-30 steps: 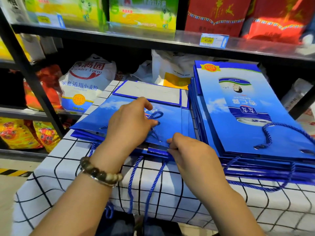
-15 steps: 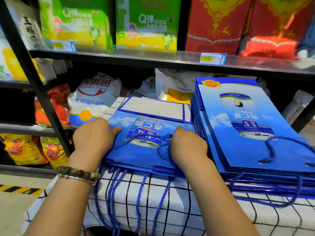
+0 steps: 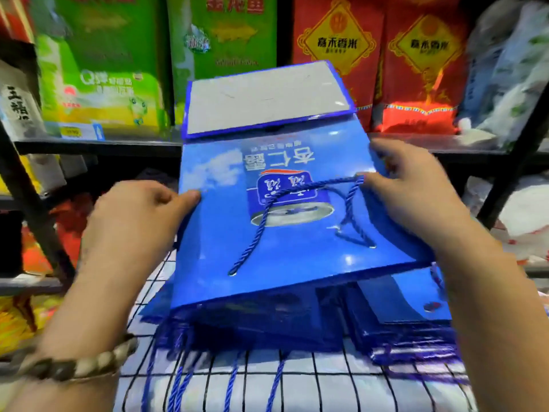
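Blue gift bag [image 3: 297, 233] (folded flat) pinched at both sides between two hands, left [image 3: 133, 224] and right [image 3: 416, 197].

The left hand's [image 3: 133, 221] fingertips are hidden under the blue bag [image 3: 282, 233]. This bag covers most of the 2 piles of bags [image 3: 297, 322] below it. The green boxes [image 3: 104, 69] are blurry and cut off at the top. The price tag [image 3: 80, 131] is too blurry to read.
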The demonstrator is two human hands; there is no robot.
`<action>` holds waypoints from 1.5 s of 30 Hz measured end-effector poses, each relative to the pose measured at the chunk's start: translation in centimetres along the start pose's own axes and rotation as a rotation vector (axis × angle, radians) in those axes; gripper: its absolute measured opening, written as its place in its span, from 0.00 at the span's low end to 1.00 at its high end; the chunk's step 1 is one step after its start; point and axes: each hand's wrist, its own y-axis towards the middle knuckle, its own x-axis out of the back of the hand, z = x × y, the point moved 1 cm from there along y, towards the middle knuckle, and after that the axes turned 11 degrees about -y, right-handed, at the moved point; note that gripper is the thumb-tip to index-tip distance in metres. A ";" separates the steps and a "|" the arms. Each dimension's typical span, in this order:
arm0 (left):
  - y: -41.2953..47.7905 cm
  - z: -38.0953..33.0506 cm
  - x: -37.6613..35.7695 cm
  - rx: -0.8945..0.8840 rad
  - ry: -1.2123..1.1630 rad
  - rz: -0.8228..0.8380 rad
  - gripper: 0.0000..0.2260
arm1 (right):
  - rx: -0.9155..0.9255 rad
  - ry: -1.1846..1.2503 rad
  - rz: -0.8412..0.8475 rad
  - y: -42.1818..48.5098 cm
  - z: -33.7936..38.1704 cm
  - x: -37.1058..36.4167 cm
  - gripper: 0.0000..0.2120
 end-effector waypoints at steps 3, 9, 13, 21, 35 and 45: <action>-0.1 -4.1 -4.1 -0.084 0.015 0.081 0.20 | -0.069 -0.048 0.020 0.2 -4.0 3.6 0.18; -1.8 -7.3 -13.7 -0.108 0.064 0.286 0.21 | -0.391 -0.014 0.121 -1.9 -14.4 4.6 0.22; -4.3 -6.5 -17.7 -0.125 0.180 0.409 0.21 | -0.476 -0.022 0.244 -3.9 -18.8 2.6 0.22; -5.1 -7.0 -17.8 -0.250 0.267 0.381 0.18 | -0.376 -0.442 0.271 -3.4 -19.1 1.6 0.22; -5.3 -5.9 -26.0 -0.262 0.386 1.005 0.32 | -0.156 -0.531 0.792 -3.3 -17.2 -7.7 0.30; -4.3 -6.8 -24.3 -0.164 0.239 1.096 0.31 | -0.146 -0.565 0.838 -2.8 -16.2 -6.9 0.30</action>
